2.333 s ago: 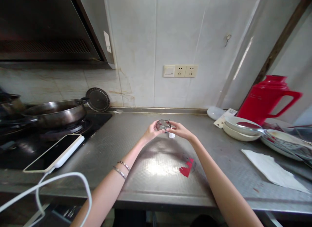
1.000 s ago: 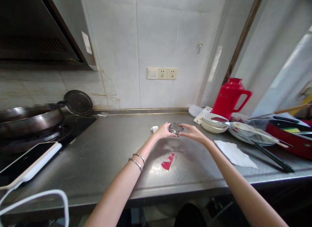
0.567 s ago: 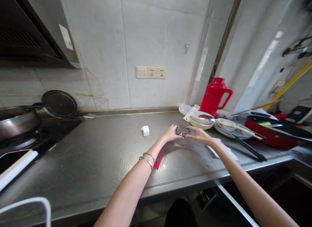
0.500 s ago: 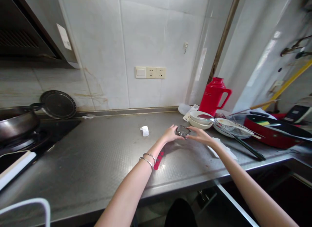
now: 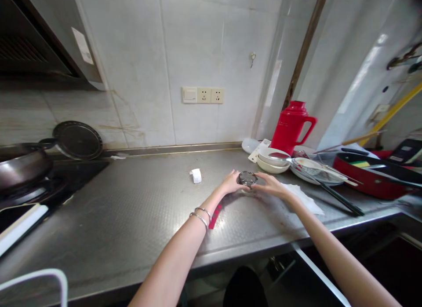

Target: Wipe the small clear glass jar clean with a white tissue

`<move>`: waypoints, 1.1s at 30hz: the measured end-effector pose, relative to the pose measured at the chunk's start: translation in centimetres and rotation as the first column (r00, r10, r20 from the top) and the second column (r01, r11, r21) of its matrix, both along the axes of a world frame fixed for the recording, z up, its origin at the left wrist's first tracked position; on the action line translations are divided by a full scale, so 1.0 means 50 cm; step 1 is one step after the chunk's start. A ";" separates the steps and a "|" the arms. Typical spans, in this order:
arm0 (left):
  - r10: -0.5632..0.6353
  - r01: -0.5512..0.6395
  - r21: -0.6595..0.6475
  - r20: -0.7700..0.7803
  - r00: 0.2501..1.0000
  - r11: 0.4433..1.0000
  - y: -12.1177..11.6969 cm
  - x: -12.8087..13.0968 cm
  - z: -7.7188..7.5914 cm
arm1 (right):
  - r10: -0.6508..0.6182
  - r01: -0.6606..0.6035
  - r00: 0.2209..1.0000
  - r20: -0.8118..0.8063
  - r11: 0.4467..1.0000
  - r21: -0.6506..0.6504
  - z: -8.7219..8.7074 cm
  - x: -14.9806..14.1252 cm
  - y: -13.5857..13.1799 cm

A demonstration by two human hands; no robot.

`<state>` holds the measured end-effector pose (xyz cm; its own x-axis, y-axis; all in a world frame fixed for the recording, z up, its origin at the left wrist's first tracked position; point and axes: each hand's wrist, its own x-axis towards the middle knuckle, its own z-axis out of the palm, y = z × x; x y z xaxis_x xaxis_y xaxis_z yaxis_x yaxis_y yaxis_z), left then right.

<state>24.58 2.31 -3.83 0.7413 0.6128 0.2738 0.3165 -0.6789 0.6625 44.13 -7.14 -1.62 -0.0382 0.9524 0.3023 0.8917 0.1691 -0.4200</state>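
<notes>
A small clear glass dish (image 5: 247,178) sits between both my hands, low over the steel counter (image 5: 138,210). My left hand (image 5: 231,183) grips its left side with curled fingers. My right hand (image 5: 270,186) grips its right side the same way. Two thin bracelets ring my left wrist. A white paper napkin (image 5: 301,200) lies under and just right of my right hand. A red scrap (image 5: 214,213) lies on the counter beneath my left wrist. A small white piece (image 5: 196,175) lies to the left of my hands.
White bowls (image 5: 272,161) and plates with chopsticks crowd the right side, in front of a red thermos jug (image 5: 292,127). A red pan (image 5: 372,179) sits at the far right. A wok (image 5: 23,164), a lid (image 5: 78,140) and a phone (image 5: 20,228) are at the left.
My view swung right along the counter, and both hands carried the glass dish rightward, away from the white piece. In the last half second the dish came down beside the napkin.
</notes>
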 end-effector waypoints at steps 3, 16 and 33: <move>0.011 -0.011 -0.011 -0.004 1.000 1.000 0.001 -0.003 -0.005 | 0.008 -0.008 1.000 0.009 1.000 0.008 -0.010 0.002 0.006; 0.024 -0.027 -0.044 -0.072 0.997 0.999 0.004 -0.002 -0.005 | 0.003 -0.003 1.000 0.000 1.000 -0.011 -0.026 0.003 0.009; 0.038 -0.058 -0.096 -0.200 0.979 0.994 0.005 -0.025 0.018 | -0.100 0.083 0.974 -0.204 0.992 -0.091 -0.006 0.013 0.012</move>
